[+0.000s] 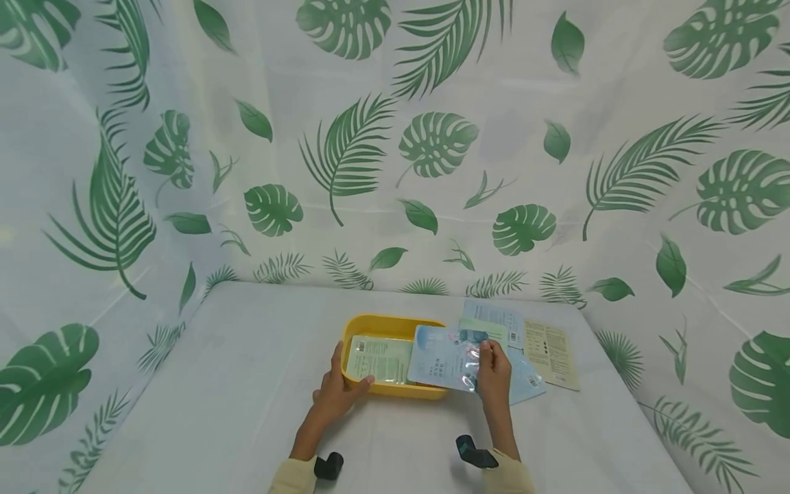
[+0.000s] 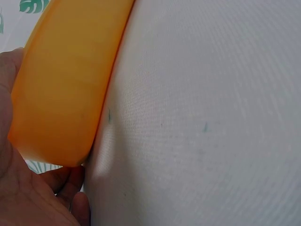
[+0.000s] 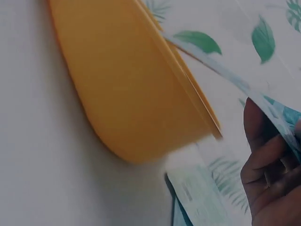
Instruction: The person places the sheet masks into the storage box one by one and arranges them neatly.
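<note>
A yellow tray (image 1: pixel 370 324) stands mid-table with a pale green packet (image 1: pixel 378 358) lying flat inside. My left hand (image 1: pixel 337 391) grips the tray's front left corner, thumb over the rim onto the packet. My right hand (image 1: pixel 494 372) pinches a light blue packet (image 1: pixel 441 357) by its right edge and holds it over the tray's right side. In the left wrist view the tray's wall (image 2: pixel 66 89) fills the upper left beside my palm (image 2: pixel 28 197). In the right wrist view the blue packet's edge (image 3: pixel 225 75) hangs above the tray wall (image 3: pixel 127 94), with my fingers (image 3: pixel 268 174) under it.
Several more flat packets lie on the white cloth right of the tray: a blue one (image 1: pixel 494 314), a green one (image 1: pixel 484 331), a cream one (image 1: pixel 551 353) and another blue one (image 1: pixel 524 383) under my right hand. Leaf-print curtains enclose the table on three sides.
</note>
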Demonstrator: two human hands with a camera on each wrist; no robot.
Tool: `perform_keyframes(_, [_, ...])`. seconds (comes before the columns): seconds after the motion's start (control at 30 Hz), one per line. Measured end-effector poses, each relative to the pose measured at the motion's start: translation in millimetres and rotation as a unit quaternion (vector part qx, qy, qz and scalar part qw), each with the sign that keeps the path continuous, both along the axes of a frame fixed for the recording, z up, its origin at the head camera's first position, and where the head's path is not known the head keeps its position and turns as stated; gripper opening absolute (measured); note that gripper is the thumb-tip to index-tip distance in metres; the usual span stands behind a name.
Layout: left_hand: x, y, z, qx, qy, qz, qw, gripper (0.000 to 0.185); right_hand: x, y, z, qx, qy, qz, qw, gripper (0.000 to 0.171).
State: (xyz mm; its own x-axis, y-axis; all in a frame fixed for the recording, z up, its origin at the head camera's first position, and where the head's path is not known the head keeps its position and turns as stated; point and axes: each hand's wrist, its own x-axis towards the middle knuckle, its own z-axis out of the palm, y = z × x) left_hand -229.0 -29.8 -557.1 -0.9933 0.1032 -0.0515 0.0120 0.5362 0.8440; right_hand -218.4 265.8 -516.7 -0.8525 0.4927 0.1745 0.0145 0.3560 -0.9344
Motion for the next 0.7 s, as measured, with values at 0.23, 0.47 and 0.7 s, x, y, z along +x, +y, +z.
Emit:
perform_keyframes(0.23, [-1.4,-0.3,-3.0,-0.003,-0.003,0.001,1.0,0.103,-10.5,-34.6,3.6,0.074,0.012,0.068,0.995,0.032])
perform_keyframes(0.47, [-0.6,-1.6,-3.7,-0.003,0.0,0.0,1.0,0.102,-23.1,-56.2,1.8,0.206,-0.072,0.123,0.968,0.036])
perform_keyframes(0.7, [-0.4,-2.0,0.1,-0.005,-0.003,0.002,1.0,0.102,-28.5,-70.5,-2.4,0.328,-0.14,0.097,0.929,0.039])
